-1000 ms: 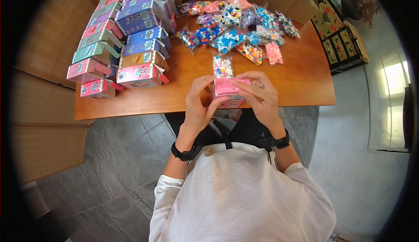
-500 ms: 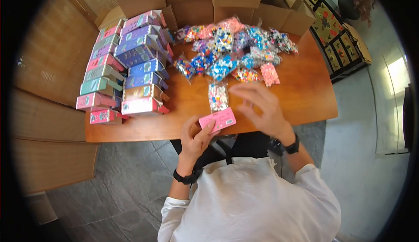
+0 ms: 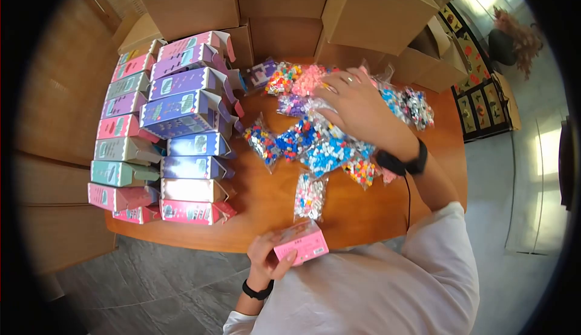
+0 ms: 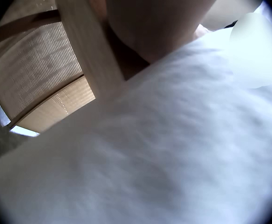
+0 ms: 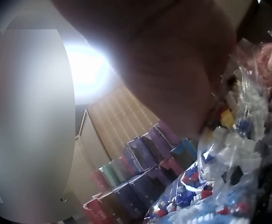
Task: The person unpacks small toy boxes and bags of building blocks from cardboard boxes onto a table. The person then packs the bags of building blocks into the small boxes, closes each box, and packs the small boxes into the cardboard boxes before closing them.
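In the head view my left hand (image 3: 264,259) holds a pink box (image 3: 305,245) in front of the body, thumb on the printed face. My right hand (image 3: 356,104) is stretched over the pile of clear bags of small coloured pieces (image 3: 327,153), fingers spread above or on the bags at its back; contact is unclear. A single bag of pale and pink pieces (image 3: 310,196) lies just beyond the pink box. The right wrist view shows the right palm (image 5: 173,70) beside the bags (image 5: 234,154). White cloth (image 4: 150,154) fills most of the left wrist view.
Rows of pink, green and purple boxes (image 3: 181,114) with raised end flaps cover the left of the wooden table (image 3: 260,205). Large cardboard boxes (image 3: 375,11) stand along the back. A patterned black cabinet (image 3: 484,108) is beyond the right edge.
My right hand has left the pink box and moved forward over the bag pile. My left hand keeps hold of the box, now tilted. The head view has shifted, showing more cardboard.
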Action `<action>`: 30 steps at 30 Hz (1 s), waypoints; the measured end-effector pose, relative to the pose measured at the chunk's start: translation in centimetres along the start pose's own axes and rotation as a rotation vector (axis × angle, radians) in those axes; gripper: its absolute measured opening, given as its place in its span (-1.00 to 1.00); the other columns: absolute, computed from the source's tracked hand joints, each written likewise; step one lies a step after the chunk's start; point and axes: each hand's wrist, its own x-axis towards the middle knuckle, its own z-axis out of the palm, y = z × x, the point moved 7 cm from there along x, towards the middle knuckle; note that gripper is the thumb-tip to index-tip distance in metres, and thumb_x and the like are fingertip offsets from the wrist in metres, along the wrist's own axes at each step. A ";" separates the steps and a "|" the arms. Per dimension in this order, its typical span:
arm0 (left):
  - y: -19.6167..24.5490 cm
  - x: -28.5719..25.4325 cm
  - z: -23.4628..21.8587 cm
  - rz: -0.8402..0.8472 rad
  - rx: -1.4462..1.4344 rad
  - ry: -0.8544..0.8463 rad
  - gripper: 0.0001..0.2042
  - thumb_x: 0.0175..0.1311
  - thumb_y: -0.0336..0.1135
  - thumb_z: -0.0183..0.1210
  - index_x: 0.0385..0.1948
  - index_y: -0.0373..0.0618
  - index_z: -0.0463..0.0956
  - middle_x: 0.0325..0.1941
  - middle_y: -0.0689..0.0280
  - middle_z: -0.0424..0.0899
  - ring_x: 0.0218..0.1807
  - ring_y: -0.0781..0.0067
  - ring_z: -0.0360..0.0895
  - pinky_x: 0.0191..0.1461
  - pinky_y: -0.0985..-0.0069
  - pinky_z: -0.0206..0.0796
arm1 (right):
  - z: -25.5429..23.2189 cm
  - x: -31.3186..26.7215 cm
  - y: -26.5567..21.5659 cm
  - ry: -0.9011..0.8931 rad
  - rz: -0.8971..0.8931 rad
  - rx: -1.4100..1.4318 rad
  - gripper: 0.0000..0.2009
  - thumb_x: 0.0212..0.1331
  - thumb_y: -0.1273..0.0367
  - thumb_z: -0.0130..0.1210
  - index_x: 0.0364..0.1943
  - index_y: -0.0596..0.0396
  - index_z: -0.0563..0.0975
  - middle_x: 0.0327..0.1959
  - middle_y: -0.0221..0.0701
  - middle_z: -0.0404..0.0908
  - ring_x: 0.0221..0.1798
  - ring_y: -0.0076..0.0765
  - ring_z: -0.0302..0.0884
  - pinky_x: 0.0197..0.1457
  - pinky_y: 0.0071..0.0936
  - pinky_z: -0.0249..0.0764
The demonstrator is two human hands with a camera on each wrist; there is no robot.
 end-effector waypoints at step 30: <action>1.9 0.8 0.3 0.325 0.185 -0.047 -0.59 0.07 -0.41 0.48 -0.01 -0.21 0.60 -0.14 -0.03 0.64 -0.28 0.02 0.66 -0.33 0.30 0.51 | 2.4 -1.8 2.5 -0.321 0.101 0.182 -0.46 0.16 0.35 0.27 0.26 0.17 0.46 0.17 -0.09 0.61 0.28 0.15 0.48 0.42 -0.05 0.35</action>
